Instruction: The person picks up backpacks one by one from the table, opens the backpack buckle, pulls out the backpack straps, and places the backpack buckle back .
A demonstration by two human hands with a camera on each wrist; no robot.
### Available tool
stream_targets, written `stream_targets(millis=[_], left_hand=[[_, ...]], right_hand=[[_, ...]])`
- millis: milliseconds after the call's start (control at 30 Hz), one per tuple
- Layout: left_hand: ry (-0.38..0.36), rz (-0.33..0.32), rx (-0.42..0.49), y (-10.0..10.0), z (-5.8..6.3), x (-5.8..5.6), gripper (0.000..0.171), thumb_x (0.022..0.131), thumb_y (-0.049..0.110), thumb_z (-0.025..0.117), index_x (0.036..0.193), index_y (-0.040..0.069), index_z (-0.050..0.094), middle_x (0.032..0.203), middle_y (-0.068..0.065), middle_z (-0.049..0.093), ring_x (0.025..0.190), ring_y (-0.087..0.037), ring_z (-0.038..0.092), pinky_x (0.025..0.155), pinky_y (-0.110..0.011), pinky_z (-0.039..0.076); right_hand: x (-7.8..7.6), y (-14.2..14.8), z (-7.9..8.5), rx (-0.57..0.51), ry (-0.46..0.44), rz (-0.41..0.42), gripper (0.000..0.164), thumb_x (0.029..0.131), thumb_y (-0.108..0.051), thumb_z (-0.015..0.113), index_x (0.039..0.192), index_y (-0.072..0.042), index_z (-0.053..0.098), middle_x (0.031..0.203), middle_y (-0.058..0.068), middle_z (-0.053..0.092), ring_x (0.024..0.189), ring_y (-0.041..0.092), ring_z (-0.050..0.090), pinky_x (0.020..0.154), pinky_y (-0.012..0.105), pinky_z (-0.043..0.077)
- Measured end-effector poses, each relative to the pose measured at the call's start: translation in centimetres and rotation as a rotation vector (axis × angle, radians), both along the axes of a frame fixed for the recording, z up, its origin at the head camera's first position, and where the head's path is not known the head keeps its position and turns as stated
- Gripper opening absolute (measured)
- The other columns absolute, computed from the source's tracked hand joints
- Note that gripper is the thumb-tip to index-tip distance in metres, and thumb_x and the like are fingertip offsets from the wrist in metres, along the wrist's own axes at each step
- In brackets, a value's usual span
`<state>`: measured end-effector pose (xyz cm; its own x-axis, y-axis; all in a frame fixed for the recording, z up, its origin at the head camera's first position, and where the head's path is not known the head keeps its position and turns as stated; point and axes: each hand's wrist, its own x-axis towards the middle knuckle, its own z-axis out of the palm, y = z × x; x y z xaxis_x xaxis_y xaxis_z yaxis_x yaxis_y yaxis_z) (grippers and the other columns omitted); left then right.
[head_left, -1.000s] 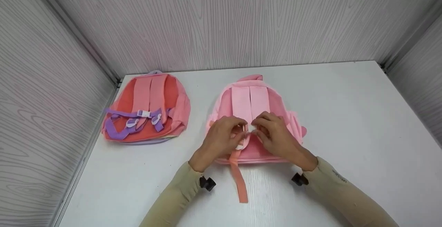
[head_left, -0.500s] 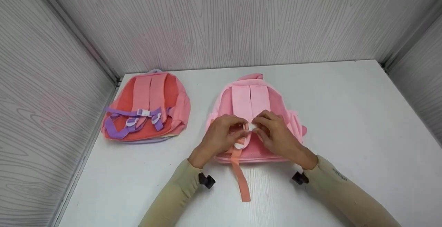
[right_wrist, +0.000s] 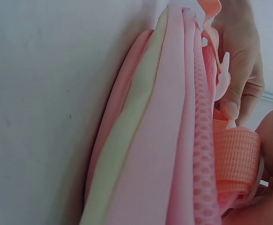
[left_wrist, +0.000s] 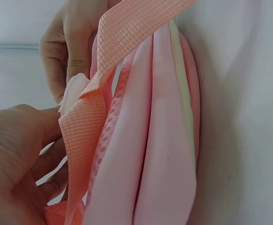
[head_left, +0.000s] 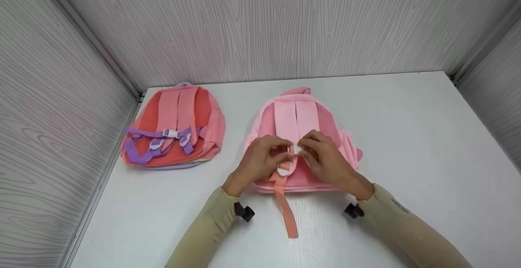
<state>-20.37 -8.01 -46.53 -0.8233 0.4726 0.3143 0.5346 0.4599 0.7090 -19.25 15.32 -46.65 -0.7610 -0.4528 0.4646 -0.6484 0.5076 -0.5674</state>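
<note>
A pink backpack (head_left: 325, 117) lies with its shoulder straps facing up, in front of the person. Over its lower middle, both hands meet at a small white buckle (head_left: 296, 149). The left hand (head_left: 264, 158) pinches its left side between thumb and fingers, and the right hand (head_left: 323, 156) pinches the right side. Fingertips partly cover the buckle, so whether its halves are joined cannot be told. Below the left hand, a white strap adjuster (head_left: 283, 169) carries orange webbing (head_left: 288, 213) whose free end hangs onto the table. Folded orange webbing (right_wrist: 235, 152) shows beside the right hand in the right wrist view.
A second backpack (head_left: 203, 109), coral with purple webbing (head_left: 138, 154) and white buckles, lies at the left of the white table (head_left: 407, 137). Wood-grain panels (head_left: 260, 27) stand behind and at both sides.
The free end of the orange webbing has swung slightly right, and the white adjuster shows more below the left hand. Both hands stay almost in place at the buckle.
</note>
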Motion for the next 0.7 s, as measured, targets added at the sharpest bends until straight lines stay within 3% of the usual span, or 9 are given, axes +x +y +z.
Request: stream_targets(millis=[367, 700], left_hand=[[0.003, -0.013, 0.018, -0.16, -0.08, -0.26, 0.024, 0.096, 0.017, 0.081, 0.119, 0.009, 0.08, 0.11, -0.003, 0.079, 0.099, -0.018, 0.073, 0.09, -0.037, 0.06], [0.042, -0.009, 0.05, -0.18, -0.28, -0.45, 0.024, 0.094, 0.018, 0.083, 0.116, 0.008, 0.082, 0.105, -0.004, 0.08, 0.094, -0.019, 0.073, 0.085, -0.033, 0.06]], right_hand=[[0.01, 0.09, -0.1, -0.028, -0.024, 0.014, 0.015, 0.098, -0.003, 0.075, 0.113, -0.001, 0.077, 0.104, 0.008, 0.066, 0.083, 0.016, 0.057, 0.073, 0.026, 0.051], [0.06, 0.05, -0.37, -0.053, 0.008, -0.003, 0.016, 0.097, -0.003, 0.077, 0.113, 0.0, 0.077, 0.104, 0.009, 0.067, 0.082, 0.016, 0.058, 0.071, 0.025, 0.051]])
